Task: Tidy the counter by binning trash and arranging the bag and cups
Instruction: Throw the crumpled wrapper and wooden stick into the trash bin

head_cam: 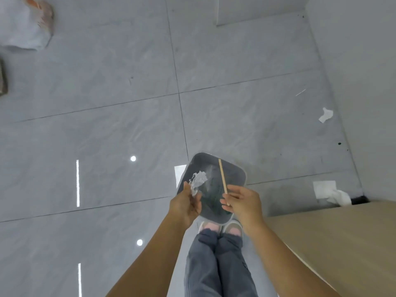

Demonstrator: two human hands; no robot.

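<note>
left hand (186,204) pinching crumpled paper (198,181), above bin (240,170)

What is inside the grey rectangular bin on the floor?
The grey rectangular bin looks mostly empty, with dark greenish smears on its bottom. The left hand with crumpled white paper and the right hand with a wooden stick cover its near part.

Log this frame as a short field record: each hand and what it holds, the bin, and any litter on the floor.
left hand: holds crumpled paper over the bin
right hand: pinches a thin wooden stick over the bin
bin: grey, open, on the floor in front of the person's feet
floor litter: white scrap near the wall; tissue by the counter corner
counter: wooden, at right
</note>
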